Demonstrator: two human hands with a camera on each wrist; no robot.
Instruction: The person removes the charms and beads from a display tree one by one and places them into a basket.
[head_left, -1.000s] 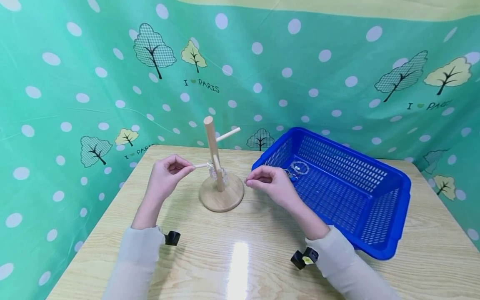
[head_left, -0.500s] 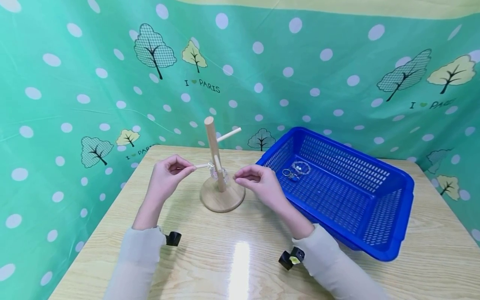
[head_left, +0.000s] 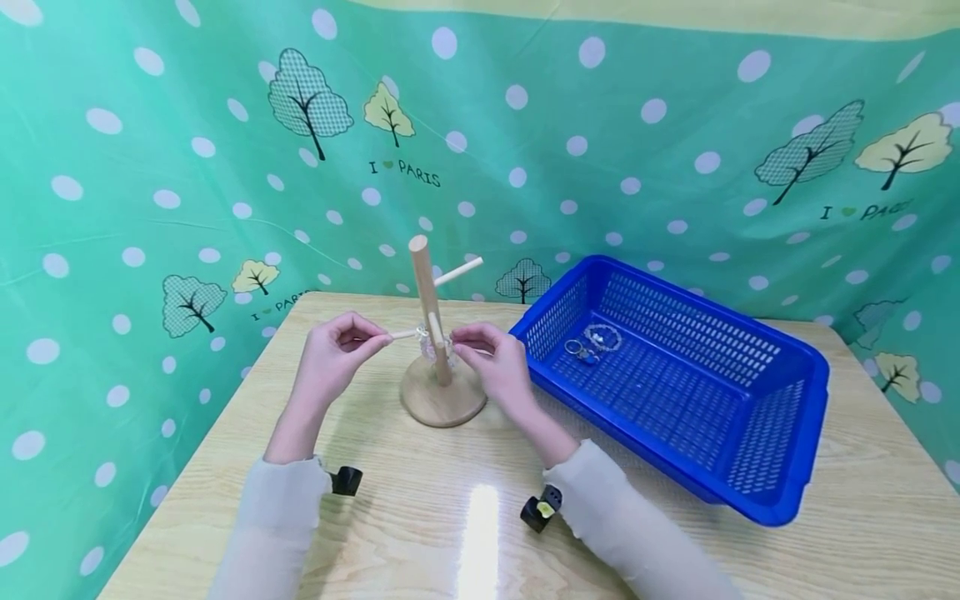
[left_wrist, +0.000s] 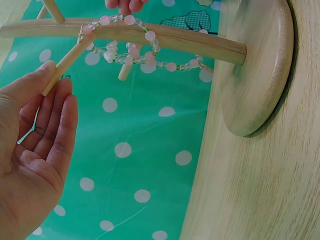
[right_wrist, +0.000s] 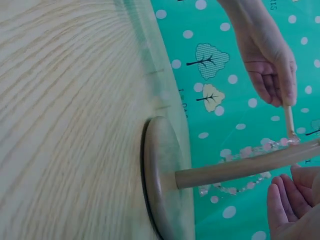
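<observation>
My left hand (head_left: pixel 337 350) pinches the tip of a thin wooden peg (left_wrist: pixel 67 62) on the left of a wooden stand. A bracelet of pink and clear beads (left_wrist: pixel 150 36) is looped over that peg and hangs about the upright post (head_left: pixel 425 279). On the other side of the post is my right hand (head_left: pixel 495 367), its thumb and fingertips close to the post and beads. In the right wrist view those fingers (right_wrist: pixel 285 200) are loosely bent, with nothing visible between them. The stand's round base (head_left: pixel 442 400) sits flat on the table.
A blue plastic basket (head_left: pixel 660 433) stands right of the stand. In it lie a clear beaded bracelet (head_left: pixel 603 337) and a small ring-shaped piece with blue parts (head_left: pixel 581 350). Another peg (head_left: pixel 459 271) juts right, higher on the post. A green dotted cloth (head_left: pixel 517 175) hangs behind.
My right hand has moved left, from beside the basket to the post, and its thumb and fingertips have come near the beads. The left hand keeps its pinch on the peg.
</observation>
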